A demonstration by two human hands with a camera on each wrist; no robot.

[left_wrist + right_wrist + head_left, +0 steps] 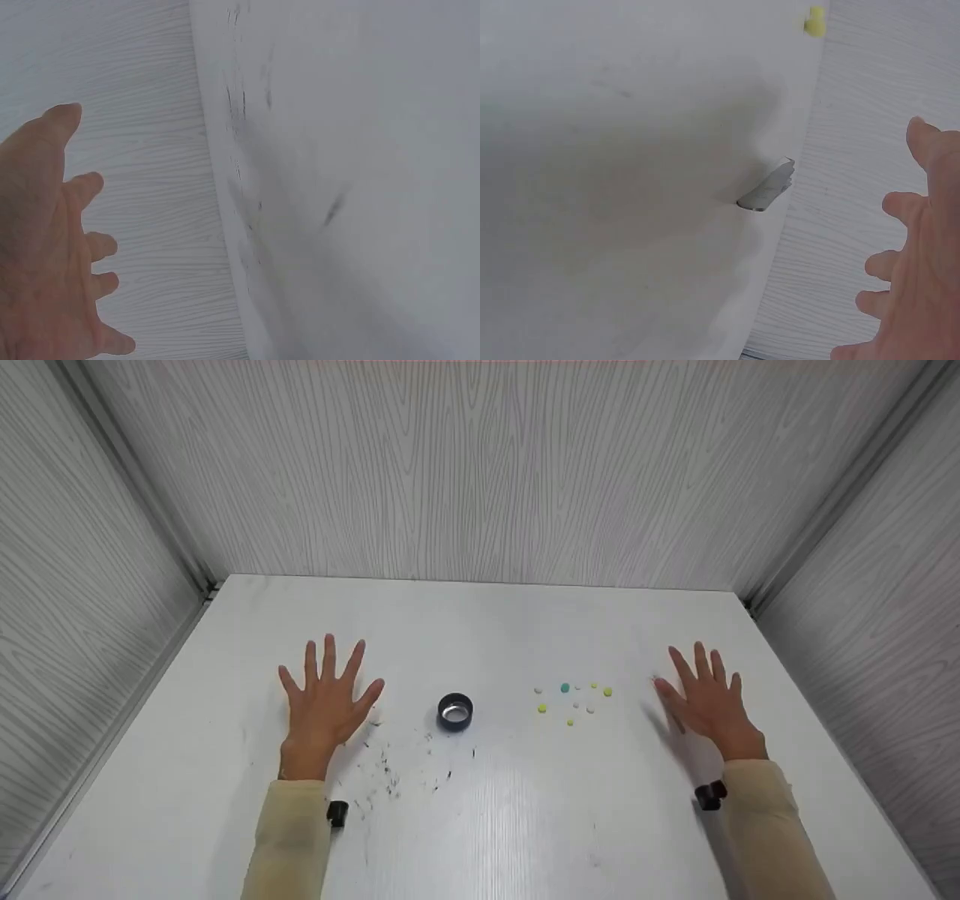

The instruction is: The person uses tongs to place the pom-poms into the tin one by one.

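Observation:
My left hand point(322, 712) hovers over the left part of the white table with its fingers spread and holds nothing. To its right stands a small round black cup point(455, 712), silvery inside. On the right, my right hand point(709, 709) is held up the same way, fingers apart and holding nothing. Several small beads or pellets lie between the cup and this hand, among them a teal one point(565, 688) and a yellow one point(607, 691). Close by the right thumb lies a slim grey, metallic-looking piece point(766, 189), mostly hidden by the hand in the head view.
Dark smudges and specks point(388, 776) mark the white table point(510, 825) between the left hand and the cup. Wood-grained panels enclose the table at the back point(480, 472), left point(82, 607) and right point(877, 622). A black wrist camera point(337, 814) sits by the left sleeve.

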